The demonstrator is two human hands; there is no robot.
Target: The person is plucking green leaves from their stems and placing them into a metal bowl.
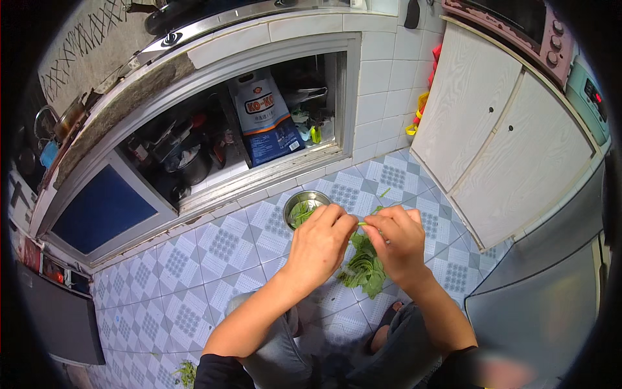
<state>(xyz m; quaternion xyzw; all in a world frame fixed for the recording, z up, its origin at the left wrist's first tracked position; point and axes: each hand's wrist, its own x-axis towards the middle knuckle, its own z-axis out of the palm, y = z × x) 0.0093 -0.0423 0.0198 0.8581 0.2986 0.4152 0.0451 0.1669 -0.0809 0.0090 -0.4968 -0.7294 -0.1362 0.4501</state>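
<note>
Between my two hands runs a thin green vegetable stem [362,223], pinched at each side by the fingertips. My left hand [318,243] grips its left part, just right of a round metal bowl [287,214] on the floor. Green leaves [301,212] lie inside that bowl, partly hidden by the hand. My right hand [398,243] pinches the stem's right part between thumb and fingers. Below and between the hands is a bunch of leafy greens [364,270]; whether any leaves hang from the held stem I cannot tell.
An open cabinet with a blue-and-white bag [267,116] stands ahead. White cupboard doors [525,141] are at the right, with a pink oven [529,29] above. A loose stem piece [386,192] lies on the tiled floor, more greens [185,373] at lower left. A grey appliance [539,301] borders the right.
</note>
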